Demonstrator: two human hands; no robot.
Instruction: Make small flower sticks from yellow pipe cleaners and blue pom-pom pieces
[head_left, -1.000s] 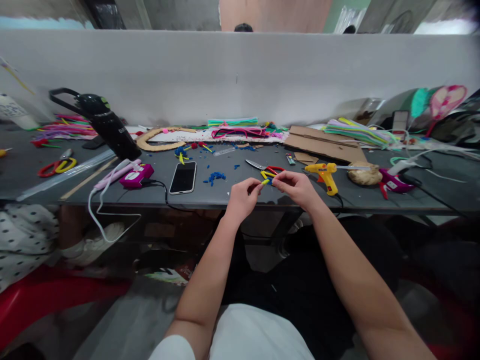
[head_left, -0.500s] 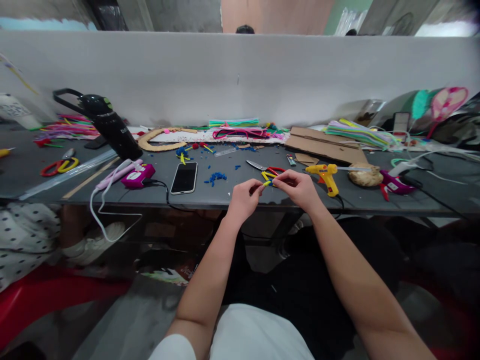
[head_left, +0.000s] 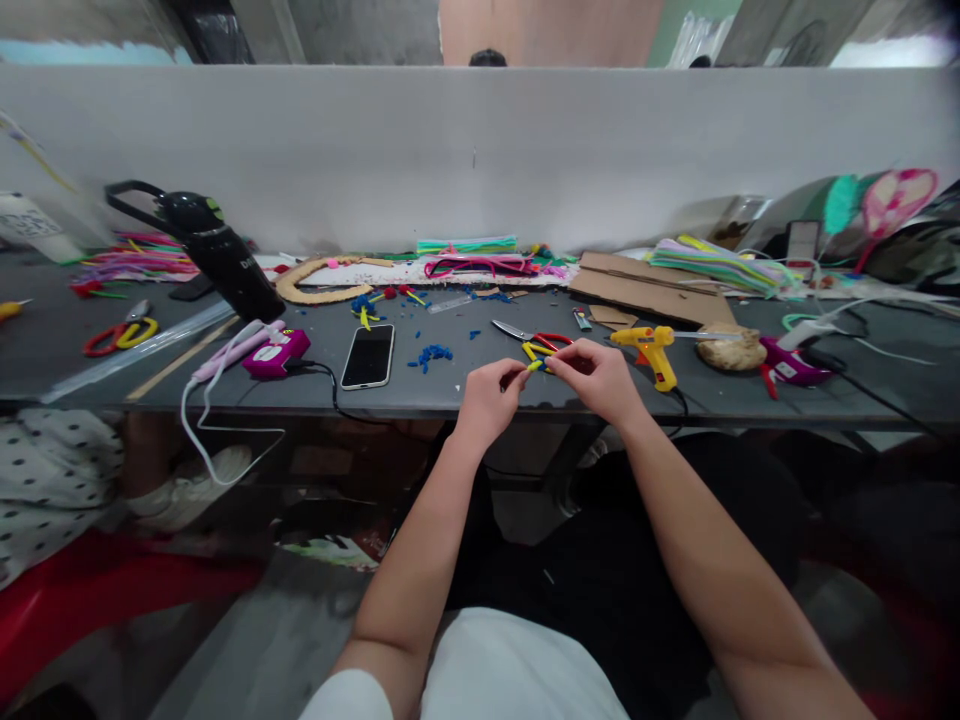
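Forearms enter from the bottom edge and converge right of centre, at the near edge of the grey desk (head_left: 420,395). Left hand (head_left: 487,400): thumb and fingers pinched on a small yellow piece (head_left: 533,367). Right hand (head_left: 598,378): thumb and index finger drawn together by the right end of that piece, where some blue shows; cannot tell whether they grip it. The hands are slightly apart, the yellow piece lying between their fingertips.

Lower left: a person's dotted garment (head_left: 52,490) beside a red seat (head_left: 127,580).

Just beyond the fingertips: scissors (head_left: 514,330), blades toward upper left, red-and-yellow handles partly behind the right hand. Left of the hands: loose blue pieces (head_left: 431,357), then a phone (head_left: 368,356), dark screen up. Right of the right hand: yellow glue gun (head_left: 651,355).

Farther back: cardboard (head_left: 645,285) right of centre; black bottle (head_left: 225,265), upper left. Along the back, upper right: bundle of pastel strips (head_left: 720,265). Behind everything: pale partition (head_left: 337,150).
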